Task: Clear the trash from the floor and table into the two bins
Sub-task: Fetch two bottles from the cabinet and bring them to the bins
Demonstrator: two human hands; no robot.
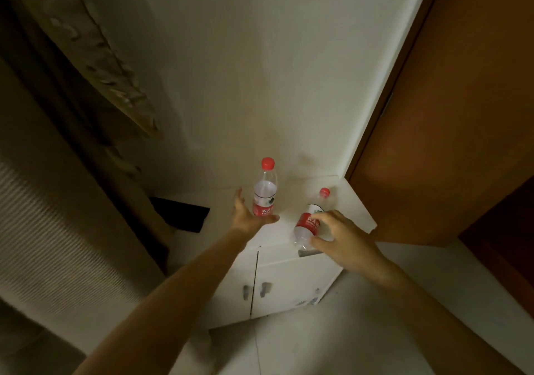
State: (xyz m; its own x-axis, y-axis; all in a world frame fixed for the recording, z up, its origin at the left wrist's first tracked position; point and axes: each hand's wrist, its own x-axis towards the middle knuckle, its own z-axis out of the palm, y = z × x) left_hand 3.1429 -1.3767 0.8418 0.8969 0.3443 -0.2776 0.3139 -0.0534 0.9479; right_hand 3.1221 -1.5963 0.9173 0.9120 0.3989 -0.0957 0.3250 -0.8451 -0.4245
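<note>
Bottle (265, 191) upright, part-filled, second bottle (310, 221) gripped, tilted

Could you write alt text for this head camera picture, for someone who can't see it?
Two bare hands reach for two red-capped bottles on a white cabinet: the right hand grips a tilted bottle, the open left hand nears an upright bottle.

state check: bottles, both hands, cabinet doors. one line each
upright bottle: standing on the cabinet top, red cap on, partly filled.
tilted bottle: leaning, red cap on, looks nearly empty, held.
left hand: open, fingers spread at the upright bottle's base, not yet gripping.
right hand: fingers and thumb curled round the tilted bottle.
cabinet doors: both closed.
black object: lying flat on the cabinet top, left of the bottles.
</note>
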